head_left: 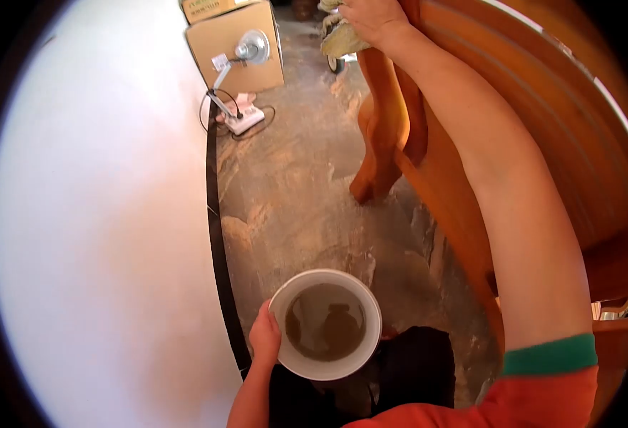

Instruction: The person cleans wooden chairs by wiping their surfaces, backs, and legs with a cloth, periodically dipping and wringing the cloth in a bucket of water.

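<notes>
A white bucket [280, 353] of murky, greyish-brown water stands low in front of my dark-clad legs. Against its left side rests my left hand [265, 334], closed on the bucket wall near the rim; the fingertips are hidden behind it. My right arm reaches far forward along the wooden furniture. At the top edge of the view, my right hand [375, 18] is closed on a crumpled, yellowish-grey cloth [344, 40], beside the top of the carved wooden leg [385, 121]. Part of that hand's fingers is cut off by the frame.
To the right, a large varnished wooden furniture piece [542, 121] rises beside my arm. A white wall [100, 214] with dark skirting [218, 250] runs along the left. Ahead are cardboard boxes [235, 57], a desk lamp [252, 47] and its cord on the marbled floor [292, 178].
</notes>
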Demonstrator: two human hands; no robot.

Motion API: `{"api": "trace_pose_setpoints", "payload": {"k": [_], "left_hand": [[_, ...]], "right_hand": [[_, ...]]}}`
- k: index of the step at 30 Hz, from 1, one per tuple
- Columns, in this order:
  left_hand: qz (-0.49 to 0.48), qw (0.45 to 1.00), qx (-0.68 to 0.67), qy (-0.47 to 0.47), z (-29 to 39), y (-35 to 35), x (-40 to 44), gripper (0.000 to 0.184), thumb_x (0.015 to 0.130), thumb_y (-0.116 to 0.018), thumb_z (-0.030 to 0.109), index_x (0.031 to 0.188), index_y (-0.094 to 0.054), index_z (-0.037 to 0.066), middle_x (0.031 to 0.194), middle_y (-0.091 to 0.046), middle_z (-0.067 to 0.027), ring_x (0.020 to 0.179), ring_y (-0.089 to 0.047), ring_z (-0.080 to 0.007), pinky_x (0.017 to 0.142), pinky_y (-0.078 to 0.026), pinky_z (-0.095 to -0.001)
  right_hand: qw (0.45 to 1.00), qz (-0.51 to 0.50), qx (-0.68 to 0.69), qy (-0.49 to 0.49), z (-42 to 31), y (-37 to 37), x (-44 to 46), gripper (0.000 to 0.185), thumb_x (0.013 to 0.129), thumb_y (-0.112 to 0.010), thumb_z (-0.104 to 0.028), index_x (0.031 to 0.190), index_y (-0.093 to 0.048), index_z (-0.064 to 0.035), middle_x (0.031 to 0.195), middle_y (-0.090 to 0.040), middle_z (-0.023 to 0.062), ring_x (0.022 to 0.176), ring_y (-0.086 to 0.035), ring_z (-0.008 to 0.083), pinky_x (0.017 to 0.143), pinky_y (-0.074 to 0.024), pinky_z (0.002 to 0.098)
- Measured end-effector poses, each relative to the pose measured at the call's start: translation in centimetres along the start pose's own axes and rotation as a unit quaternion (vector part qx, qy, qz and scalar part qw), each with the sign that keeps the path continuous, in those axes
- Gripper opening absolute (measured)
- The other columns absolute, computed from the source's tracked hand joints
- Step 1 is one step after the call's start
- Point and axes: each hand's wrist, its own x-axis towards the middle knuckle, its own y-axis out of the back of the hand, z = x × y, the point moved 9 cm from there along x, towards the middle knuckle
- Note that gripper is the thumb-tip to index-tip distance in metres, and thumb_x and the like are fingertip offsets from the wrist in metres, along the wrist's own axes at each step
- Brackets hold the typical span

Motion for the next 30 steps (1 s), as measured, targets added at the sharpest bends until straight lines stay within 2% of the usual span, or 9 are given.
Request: {"api": "trace_pose_setpoints", "payload": {"k": [2, 4, 7, 9, 12, 14, 16, 25, 30], "left_hand": [[0.009, 1.000, -0.013, -0.015, 0.3, 0.3, 0.2, 0.031, 0.089, -0.043, 0.017, 0.119, -0.048, 0.014, 0.095, -0.061, -0.0189, 0.086, -0.058, -0.0380, 0.072, -0.046, -0.0448], [0.005, 1.000, -0.019, -0.007, 0.0, 0.1, 0.3, 0.031, 0.089, -0.043, 0.017, 0.119, -0.048, 0.014, 0.095, -0.061, -0.0187, 0.085, -0.058, -0.0379, 0.072, -0.046, -0.0446], [0.011, 1.000, -0.017, -0.012, 0.0, 0.2, 0.3, 0.031, 0.089, -0.042, 0.016, 0.120, -0.049, 0.015, 0.095, -0.062, -0.0185, 0.085, -0.059, -0.0378, 0.072, -0.046, -0.0441], [0.013, 1.000, -0.009, -0.003, -0.3, 0.3, 0.4, 0.031, 0.089, -0.042, 0.016, 0.120, -0.049, 0.015, 0.095, -0.062, -0.0184, 0.085, -0.059, -0.0376, 0.071, -0.046, -0.0437], [-0.003, 1.000, -0.009, 0.014, -0.5, -0.1, 0.4, 0.032, 0.089, -0.043, 0.016, 0.121, -0.048, 0.015, 0.096, -0.062, -0.0183, 0.086, -0.060, -0.0371, 0.071, -0.047, -0.0429], [-0.012, 0.999, -0.024, 0.022, -0.8, -0.5, 0.2, 0.033, 0.089, -0.044, 0.016, 0.121, -0.048, 0.015, 0.096, -0.062, -0.0182, 0.086, -0.060, -0.0368, 0.071, -0.047, -0.0426], [-0.022, 0.999, -0.029, 0.015, -0.3, -0.6, 0.3, 0.034, 0.089, -0.043, 0.016, 0.122, -0.047, 0.017, 0.097, -0.062, -0.0168, 0.087, -0.059, -0.0360, 0.072, -0.046, -0.0424], [0.017, 0.997, -0.049, -0.066, -0.7, -0.7, -0.3, 0.035, 0.088, -0.044, 0.013, 0.123, -0.047, 0.012, 0.098, -0.063, -0.0171, 0.087, -0.061, -0.0337, 0.073, -0.046, -0.0397], [-0.010, 0.997, -0.036, -0.070, -1.5, -1.8, 0.1, 0.037, 0.088, -0.041, 0.016, 0.123, -0.046, 0.008, 0.105, -0.060, -0.0180, 0.094, -0.058, -0.0350, 0.078, -0.045, -0.0402]], "right_hand": [[0.995, -0.085, 0.054, -0.016, -3.1, -2.4, -3.0, 0.044, 0.084, -0.046, -0.023, 0.127, -0.047, -0.0132, 0.115, -0.052, 0.0117, 0.107, -0.049, 0.0325, 0.096, -0.0293, 0.0558], [0.995, 0.076, 0.059, 0.018, -6.8, -0.9, -7.8, 0.017, 0.074, -0.052, -0.013, 0.085, -0.065, -0.0145, 0.089, -0.059, -0.0024, 0.092, -0.056, 0.0163, 0.106, -0.0210, 0.0507], [0.977, -0.146, 0.122, 0.094, -12.3, -7.4, -17.0, 0.020, 0.072, -0.054, -0.014, 0.087, -0.067, -0.0151, 0.095, -0.059, -0.0033, 0.104, -0.051, 0.0165, 0.107, -0.0176, 0.0487], [0.975, -0.053, 0.214, 0.015, -13.3, -8.7, -23.8, 0.018, 0.074, -0.054, -0.018, 0.087, -0.067, -0.0140, 0.100, -0.061, -0.0015, 0.105, -0.051, 0.0182, 0.108, -0.0168, 0.0491], [0.958, -0.252, 0.125, 0.065, -15.5, -11.4, -30.2, 0.018, 0.078, -0.052, -0.020, 0.085, -0.068, -0.0132, 0.097, -0.063, 0.0004, 0.109, -0.050, 0.0201, 0.108, -0.0169, 0.0475], [0.929, -0.334, 0.154, -0.039, -15.4, -12.5, -34.1, 0.020, 0.080, -0.049, -0.016, 0.088, -0.068, -0.0143, 0.082, -0.064, 0.0034, 0.108, -0.051, 0.0184, 0.108, -0.0177, 0.0434], [0.942, -0.301, 0.147, 0.012, -16.4, -8.7, -36.1, 0.017, 0.074, -0.051, -0.016, 0.079, -0.067, -0.0128, 0.076, -0.057, 0.0004, 0.085, -0.058, 0.0181, 0.105, -0.0233, 0.0499], [0.942, -0.302, 0.146, -0.018, -13.5, 4.3, -44.3, 0.011, 0.075, -0.051, -0.015, 0.079, -0.061, -0.0161, 0.081, -0.056, 0.0000, 0.087, -0.057, 0.0164, 0.105, -0.0218, 0.0504], [0.883, -0.422, 0.189, -0.078, -10.8, 11.9, -50.7, 0.014, 0.079, -0.050, -0.015, 0.086, -0.062, -0.0163, 0.083, -0.057, -0.0007, 0.090, -0.058, 0.0154, 0.108, -0.0155, 0.0487]]}}
